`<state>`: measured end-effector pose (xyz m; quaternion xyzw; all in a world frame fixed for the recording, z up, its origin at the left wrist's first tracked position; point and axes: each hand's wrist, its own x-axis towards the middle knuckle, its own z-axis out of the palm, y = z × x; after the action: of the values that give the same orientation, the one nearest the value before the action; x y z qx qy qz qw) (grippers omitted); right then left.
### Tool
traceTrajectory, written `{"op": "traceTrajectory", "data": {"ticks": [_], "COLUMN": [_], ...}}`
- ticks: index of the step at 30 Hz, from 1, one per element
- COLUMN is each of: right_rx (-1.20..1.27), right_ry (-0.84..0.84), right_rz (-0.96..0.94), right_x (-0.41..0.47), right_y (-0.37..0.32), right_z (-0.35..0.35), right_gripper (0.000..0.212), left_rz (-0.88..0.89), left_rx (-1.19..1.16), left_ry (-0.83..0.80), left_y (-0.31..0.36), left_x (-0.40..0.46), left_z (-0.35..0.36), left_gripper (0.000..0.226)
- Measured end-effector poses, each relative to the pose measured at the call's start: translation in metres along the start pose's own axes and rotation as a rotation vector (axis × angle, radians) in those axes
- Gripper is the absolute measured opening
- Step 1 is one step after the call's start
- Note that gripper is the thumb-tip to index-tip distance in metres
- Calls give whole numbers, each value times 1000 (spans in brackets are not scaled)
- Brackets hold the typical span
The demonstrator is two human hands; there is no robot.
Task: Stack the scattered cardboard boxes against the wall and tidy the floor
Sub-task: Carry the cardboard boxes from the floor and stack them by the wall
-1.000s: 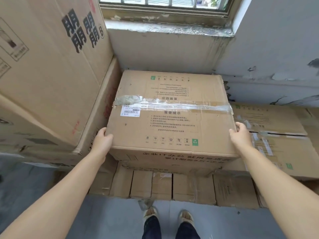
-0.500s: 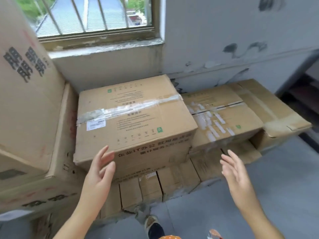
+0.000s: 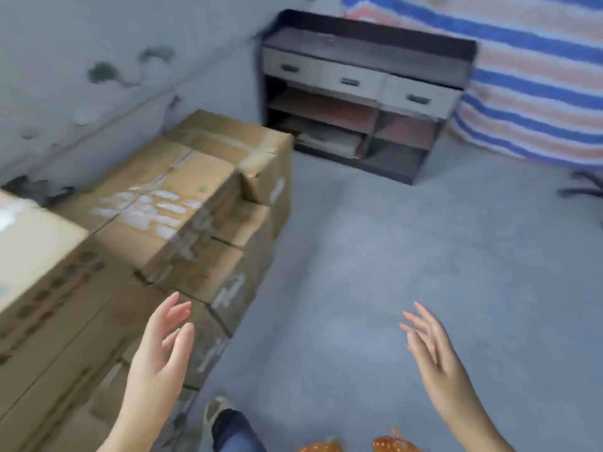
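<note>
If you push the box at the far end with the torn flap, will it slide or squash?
The far box would probably slide over the smooth grey floor rather than tip, since it looks wide and squat. Its torn corner flap looks bent, so that cardboard may buckle under a push. Its weight cannot be told.

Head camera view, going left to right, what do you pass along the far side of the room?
Stained grey wall → stacked cardboard boxes against it → dark shelf unit with three drawers → striped tarp.
</note>
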<state>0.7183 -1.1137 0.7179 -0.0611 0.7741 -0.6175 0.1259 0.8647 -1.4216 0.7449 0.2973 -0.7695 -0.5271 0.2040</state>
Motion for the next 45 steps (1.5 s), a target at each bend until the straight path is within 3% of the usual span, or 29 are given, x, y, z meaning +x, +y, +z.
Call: {"op": "traceTrajectory", "data": {"ticks": [5,15,17,21,24,31,36,38,41,45], "right_rx": [37,192,201,231,232,176,229,239,219,151], "right_ry": [342,964,1051,1207,1325,1559,1702,1721,1680,1688], "right_rz": [61,240,277,322,285,282,323,349,346,357], "right_x": [-65,-173,-179,-179,-170,-179,-207,-221,-254,-308], "right_y": [38,81,88,101,98,96,119,131,149,155], "right_z": [-114,-190,-204,-249,-298,-387,-444,-480,-541,-636], "right_gripper": [63,90,89,65,78,66,61,42,49,46], "left_rz": [142,291,300,287,333,431,503,512,475,478], "left_rx": [-6,31,22,-36,-52,-20,38,41,-11,-42], "left_ry": [-324,-933,-1022,-1131,-1192,-1439,-1639,-1669,-1669,-1674], "left_y": [35,108,123,158,194,259,278,287,295,319], "left_x": [-12,-38,-49,-65,-74,-123,-202,-243,-305,-399], "left_z": [113,296,335,421,487,631,713,745,785,835], "left_gripper": [44,35,37,35,36,28,46,47,41,58]}}
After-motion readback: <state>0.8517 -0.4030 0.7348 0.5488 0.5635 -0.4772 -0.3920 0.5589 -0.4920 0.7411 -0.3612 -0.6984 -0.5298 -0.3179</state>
